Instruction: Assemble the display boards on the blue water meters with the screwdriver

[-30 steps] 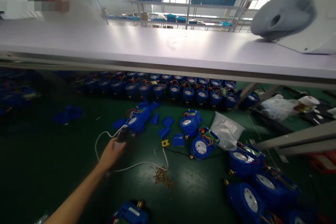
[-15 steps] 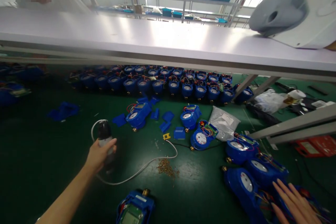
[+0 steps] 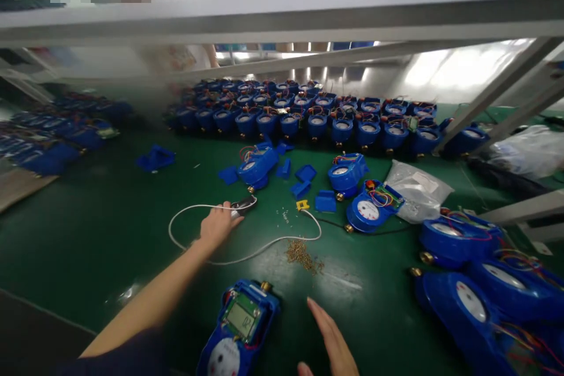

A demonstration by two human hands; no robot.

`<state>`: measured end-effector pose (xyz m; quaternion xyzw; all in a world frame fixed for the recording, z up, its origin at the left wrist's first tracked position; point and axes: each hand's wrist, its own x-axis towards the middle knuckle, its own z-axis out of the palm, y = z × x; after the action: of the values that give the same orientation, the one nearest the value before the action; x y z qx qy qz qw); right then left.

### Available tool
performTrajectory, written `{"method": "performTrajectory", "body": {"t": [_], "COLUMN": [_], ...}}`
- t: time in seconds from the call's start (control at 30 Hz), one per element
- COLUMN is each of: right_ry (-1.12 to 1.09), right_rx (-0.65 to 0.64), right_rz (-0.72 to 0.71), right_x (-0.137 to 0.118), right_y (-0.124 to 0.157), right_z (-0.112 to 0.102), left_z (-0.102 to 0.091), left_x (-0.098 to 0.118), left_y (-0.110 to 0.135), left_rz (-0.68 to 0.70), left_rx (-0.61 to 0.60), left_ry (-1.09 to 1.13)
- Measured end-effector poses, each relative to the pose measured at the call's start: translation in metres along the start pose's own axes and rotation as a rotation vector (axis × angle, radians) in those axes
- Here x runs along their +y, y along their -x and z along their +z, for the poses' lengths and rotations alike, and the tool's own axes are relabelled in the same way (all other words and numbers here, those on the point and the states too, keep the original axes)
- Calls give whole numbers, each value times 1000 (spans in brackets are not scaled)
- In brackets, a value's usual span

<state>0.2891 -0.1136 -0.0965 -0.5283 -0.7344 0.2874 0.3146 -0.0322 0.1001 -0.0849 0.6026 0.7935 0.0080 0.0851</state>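
My left hand [image 3: 219, 227] is closed around a black-and-grey handheld device [image 3: 244, 205], low over the green tabletop. A white cable [image 3: 268, 243] loops from it to a small yellow connector [image 3: 302, 205]. My right hand [image 3: 331, 341] holds nothing, its fingers apart, at the bottom of the view. To its left lies a blue water meter [image 3: 243, 316] with an open housing, a lit display and a white dial. Beyond my right hand is a pile of small brass-coloured screws [image 3: 301, 254]. A blue meter with red wires [image 3: 258, 165] rests just past the device.
Rows of blue meters [image 3: 317, 123] line the back under a shelf [image 3: 282, 17]. More meters [image 3: 458, 241] crowd the right, near a plastic bag [image 3: 416, 191]. Loose blue covers [image 3: 326, 201] are scattered mid-table. A person [image 3: 180, 59] is partly visible behind.
My left hand has carried the handheld device right and lowered it from upright to lying flat. My right hand has left the meters at right and moved toward the displayed meter. The view has shifted.
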Motion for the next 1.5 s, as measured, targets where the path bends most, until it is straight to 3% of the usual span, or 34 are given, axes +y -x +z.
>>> {"method": "performTrajectory", "body": {"t": [0.23,0.4,0.6,0.7,0.87,1.0,1.2,1.37,1.5], "right_ry": [-221,-180,-163,-188,-252,-324,-403,-419,-418], "right_rx": [-45,-41,105,119,148,170,196,149,105], "right_rz": [-216,-206,-209,-148,-81,-56,-16,-20,6], "right_x": [-39,-54,-51,-53,-57,-60,-67,-71,-78], "right_y": [-59,-73,-66,-61,-60,-63,-66,-62,-56], "right_z": [25,41,47,45,49,50,52,49,48], "left_z": [19,19,-18,-41,-53,-49,-47,-45,-41], "left_x": [-2,-14,-48,-55,-36,-16,-9,-7,-8], "left_y": [15,24,58,85,119,123,117,115,115], "left_rz": [96,214,396,508,820,961,989,979,981], "left_rx": [164,168,43,-84,-407,-604,-661,-611,-503], "left_ry": [-155,-98,199,410,709,856,847,807,775]}}
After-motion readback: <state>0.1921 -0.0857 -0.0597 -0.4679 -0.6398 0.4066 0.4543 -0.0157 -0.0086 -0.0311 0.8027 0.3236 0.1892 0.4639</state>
